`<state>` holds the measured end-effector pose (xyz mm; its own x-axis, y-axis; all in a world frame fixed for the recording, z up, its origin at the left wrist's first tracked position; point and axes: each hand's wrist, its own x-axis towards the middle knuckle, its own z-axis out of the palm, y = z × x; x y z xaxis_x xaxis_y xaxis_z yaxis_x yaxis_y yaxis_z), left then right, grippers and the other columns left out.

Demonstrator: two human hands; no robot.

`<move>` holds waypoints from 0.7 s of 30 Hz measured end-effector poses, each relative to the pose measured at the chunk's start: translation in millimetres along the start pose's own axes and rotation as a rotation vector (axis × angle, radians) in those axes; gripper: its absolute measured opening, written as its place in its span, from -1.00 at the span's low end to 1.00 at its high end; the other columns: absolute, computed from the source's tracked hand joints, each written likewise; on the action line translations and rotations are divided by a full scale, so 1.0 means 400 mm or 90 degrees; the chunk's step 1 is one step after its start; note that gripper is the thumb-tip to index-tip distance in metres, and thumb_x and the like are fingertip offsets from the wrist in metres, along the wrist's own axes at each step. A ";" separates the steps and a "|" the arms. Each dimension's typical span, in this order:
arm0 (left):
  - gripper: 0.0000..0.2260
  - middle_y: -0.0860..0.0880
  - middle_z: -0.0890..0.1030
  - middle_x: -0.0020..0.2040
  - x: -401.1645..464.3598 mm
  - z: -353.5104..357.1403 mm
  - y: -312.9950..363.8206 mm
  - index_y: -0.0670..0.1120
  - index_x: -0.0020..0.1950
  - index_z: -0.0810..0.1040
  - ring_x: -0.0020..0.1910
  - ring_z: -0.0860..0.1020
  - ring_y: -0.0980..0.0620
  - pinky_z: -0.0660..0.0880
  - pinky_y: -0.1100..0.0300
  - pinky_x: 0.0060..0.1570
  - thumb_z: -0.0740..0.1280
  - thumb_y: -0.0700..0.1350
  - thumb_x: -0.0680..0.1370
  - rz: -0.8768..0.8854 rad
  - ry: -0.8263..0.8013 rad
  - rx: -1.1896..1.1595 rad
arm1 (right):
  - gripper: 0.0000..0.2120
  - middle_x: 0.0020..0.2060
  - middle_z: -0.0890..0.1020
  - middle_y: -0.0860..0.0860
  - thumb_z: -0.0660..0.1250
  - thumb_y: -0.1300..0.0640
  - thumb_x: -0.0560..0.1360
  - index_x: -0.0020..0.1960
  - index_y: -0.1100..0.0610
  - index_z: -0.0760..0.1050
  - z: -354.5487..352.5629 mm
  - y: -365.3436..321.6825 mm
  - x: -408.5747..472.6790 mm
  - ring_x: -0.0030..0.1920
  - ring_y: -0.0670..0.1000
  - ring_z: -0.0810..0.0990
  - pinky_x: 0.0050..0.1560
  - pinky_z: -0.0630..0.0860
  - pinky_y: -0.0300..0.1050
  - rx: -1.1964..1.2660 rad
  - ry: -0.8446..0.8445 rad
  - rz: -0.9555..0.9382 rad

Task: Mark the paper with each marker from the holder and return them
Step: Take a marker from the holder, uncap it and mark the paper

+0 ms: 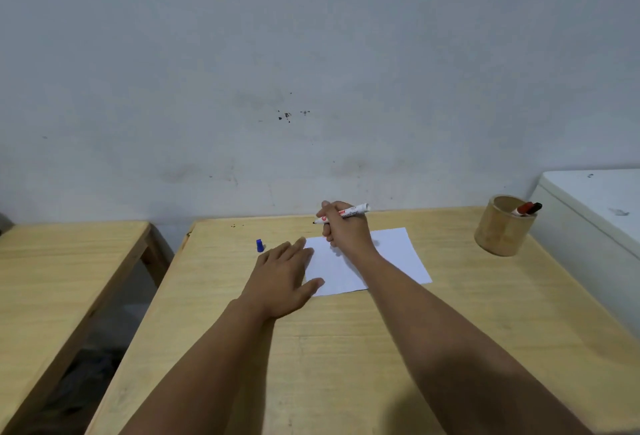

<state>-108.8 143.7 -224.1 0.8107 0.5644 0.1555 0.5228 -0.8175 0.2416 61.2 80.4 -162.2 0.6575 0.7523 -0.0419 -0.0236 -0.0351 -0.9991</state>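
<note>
A white sheet of paper (394, 254) lies on the wooden table (346, 348). My right hand (343, 230) grips an uncapped white marker (349, 211), held above the paper's far left corner with its dark tip pointing left. My left hand (284, 275) lies flat, fingers spread, pressing on the paper's left edge. A blue cap (259, 245) stands on the table just left of my left hand. The round wooden holder (498, 230) sits at the far right of the table with a red marker and a black marker (527, 208) in it.
A grey wall rises right behind the table. A second wooden table (52, 278) stands to the left across a narrow gap. A white box-like unit (595, 213) abuts the table's right side, just behind the holder.
</note>
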 end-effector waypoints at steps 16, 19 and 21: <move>-0.17 0.00 0.11 0.69 -0.014 0.005 -0.011 -0.04 0.67 0.13 0.67 -0.01 0.06 -0.06 -0.01 0.63 0.05 0.45 0.55 -0.058 -0.018 0.006 | -0.68 -0.29 0.78 0.14 0.51 0.01 0.57 -0.18 0.24 0.62 0.036 0.119 0.021 -0.35 -0.01 0.73 -0.31 0.61 -0.18 -0.066 -0.006 -0.007; -0.21 0.01 0.15 0.68 -0.016 0.003 -0.008 -0.01 0.66 0.16 0.67 0.01 0.07 -0.04 -0.02 0.63 0.07 0.43 0.56 -0.061 0.002 -0.003 | -0.69 -0.31 0.77 0.09 0.53 -0.07 0.54 -0.22 0.14 0.63 0.037 0.125 0.022 -0.33 -0.02 0.73 -0.25 0.62 -0.15 -0.103 -0.019 -0.021; -0.22 0.02 0.17 0.67 -0.017 0.003 -0.004 0.00 0.66 0.19 0.67 0.03 0.07 -0.03 -0.03 0.63 0.07 0.42 0.56 -0.068 0.014 -0.001 | -0.70 -0.29 0.77 0.10 0.52 -0.08 0.52 -0.25 0.11 0.64 0.035 0.130 0.023 -0.32 -0.01 0.73 -0.22 0.64 -0.12 -0.109 -0.026 -0.028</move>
<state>-114.7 141.0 -226.8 0.7443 0.6508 0.1501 0.6056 -0.7524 0.2591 55.4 94.9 -214.5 0.6241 0.7814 -0.0019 0.1357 -0.1108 -0.9845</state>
